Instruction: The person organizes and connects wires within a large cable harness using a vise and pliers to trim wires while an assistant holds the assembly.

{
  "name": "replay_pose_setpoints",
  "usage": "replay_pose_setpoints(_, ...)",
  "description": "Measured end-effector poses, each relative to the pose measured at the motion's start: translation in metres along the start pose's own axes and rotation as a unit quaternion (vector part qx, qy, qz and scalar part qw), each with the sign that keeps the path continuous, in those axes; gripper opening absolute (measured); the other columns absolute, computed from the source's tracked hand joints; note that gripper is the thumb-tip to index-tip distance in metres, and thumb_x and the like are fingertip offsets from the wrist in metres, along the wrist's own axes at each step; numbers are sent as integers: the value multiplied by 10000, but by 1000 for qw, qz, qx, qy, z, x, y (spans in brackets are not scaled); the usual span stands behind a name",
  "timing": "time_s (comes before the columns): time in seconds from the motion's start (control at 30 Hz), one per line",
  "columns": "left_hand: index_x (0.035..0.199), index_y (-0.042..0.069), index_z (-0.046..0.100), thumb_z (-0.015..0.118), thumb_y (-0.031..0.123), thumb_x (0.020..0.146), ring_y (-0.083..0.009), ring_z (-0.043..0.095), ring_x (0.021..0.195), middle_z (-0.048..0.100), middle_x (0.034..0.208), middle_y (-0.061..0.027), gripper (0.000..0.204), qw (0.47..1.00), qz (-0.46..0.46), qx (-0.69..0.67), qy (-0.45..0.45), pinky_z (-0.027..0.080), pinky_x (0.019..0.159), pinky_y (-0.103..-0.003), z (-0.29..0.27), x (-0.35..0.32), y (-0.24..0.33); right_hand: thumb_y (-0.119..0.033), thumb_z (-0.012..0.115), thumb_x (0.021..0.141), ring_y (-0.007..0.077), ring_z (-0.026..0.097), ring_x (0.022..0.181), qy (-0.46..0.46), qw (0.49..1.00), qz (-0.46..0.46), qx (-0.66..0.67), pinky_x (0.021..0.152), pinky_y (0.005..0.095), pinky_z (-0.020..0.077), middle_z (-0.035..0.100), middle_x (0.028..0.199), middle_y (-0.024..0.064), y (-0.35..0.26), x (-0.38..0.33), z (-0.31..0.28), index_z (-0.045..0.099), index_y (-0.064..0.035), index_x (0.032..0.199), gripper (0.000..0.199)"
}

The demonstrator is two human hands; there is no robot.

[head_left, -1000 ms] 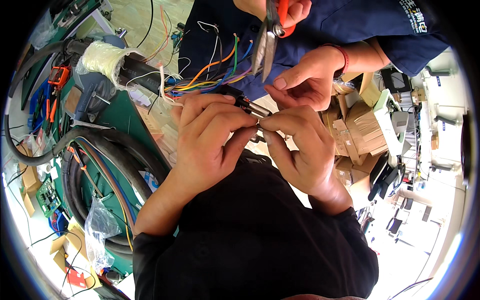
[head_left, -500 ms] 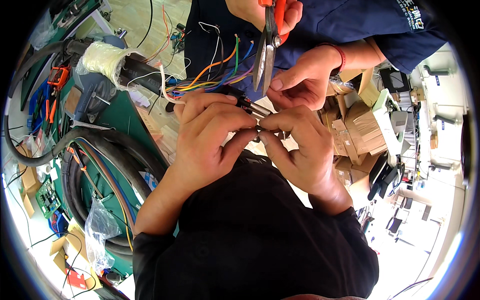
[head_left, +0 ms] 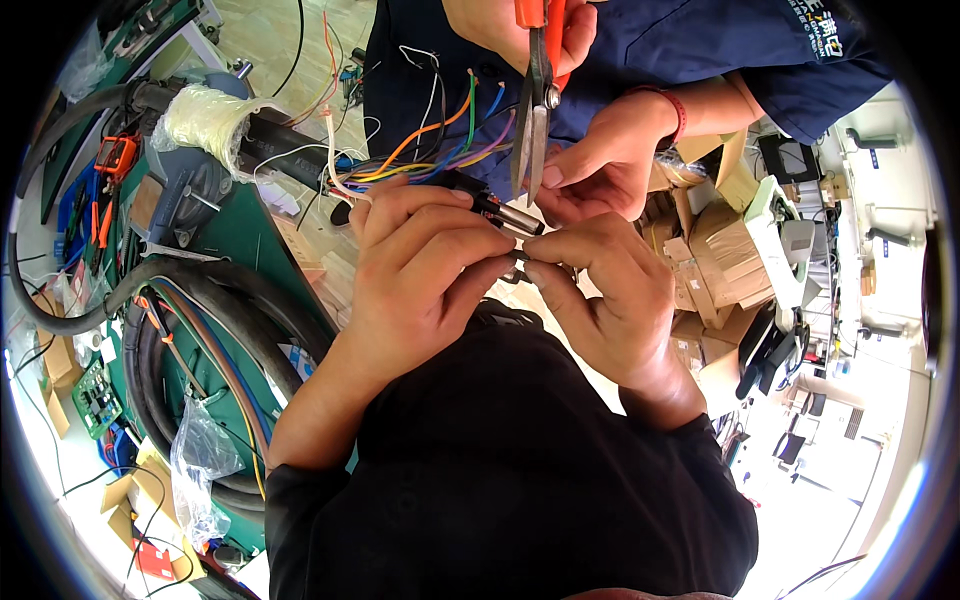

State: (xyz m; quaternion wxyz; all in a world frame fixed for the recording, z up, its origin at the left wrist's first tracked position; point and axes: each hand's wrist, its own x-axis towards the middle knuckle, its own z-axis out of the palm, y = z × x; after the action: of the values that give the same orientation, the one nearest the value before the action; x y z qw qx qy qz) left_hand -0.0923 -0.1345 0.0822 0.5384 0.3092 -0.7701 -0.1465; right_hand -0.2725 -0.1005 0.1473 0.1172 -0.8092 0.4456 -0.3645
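My left hand [head_left: 415, 260] and my right hand [head_left: 610, 295] meet at the centre, each in a pinch. A small dark piece [head_left: 520, 256] spans the narrow gap between the two sets of fingertips; its kind is too small to make out. Just above them lies a silvery metal cylinder [head_left: 520, 218] with a dark body. Thin coloured wires [head_left: 440, 165] fan out above my left hand. Opposite me, a co-worker's hand holds orange-handled shears [head_left: 540, 110], blades pointing down close to the cylinder. The co-worker's other hand [head_left: 610, 165] is beside the blade tips.
On the left, a green-topped bench [head_left: 270, 270] carries a coiled thick black cable [head_left: 150, 350], a roll of clear film [head_left: 205, 125], a clear plastic bag [head_left: 200, 455] and a green circuit board [head_left: 97, 398]. Cardboard boxes [head_left: 725, 250] are stacked on the right.
My fingertips have drawn slightly apart, so more of the dark piece shows. The co-worker's shears have shifted a little and their blades hang more upright.
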Motion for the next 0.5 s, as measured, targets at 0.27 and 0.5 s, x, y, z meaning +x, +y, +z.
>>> replay_pose_setpoints(0.27,932,105,681,796,79,689,-203,601,951,670,899,2,270,1000,-3,-1,-8,394,874,-378,-3,2,1,75,728,749,190,615,705,-6,1000,1,-10,613,283,491,647,822,98,1,0,1,635,0,905,197)
replay_pose_setpoints(0.5,942,94,682,799,68,694,-203,619,933,681,880,-8,276,1000,-12,-5,-5,403,894,-393,-5,2,0,50,750,732,184,595,686,0,1000,3,-5,597,284,483,643,865,97,2,-2,4,627,-10,933,243)
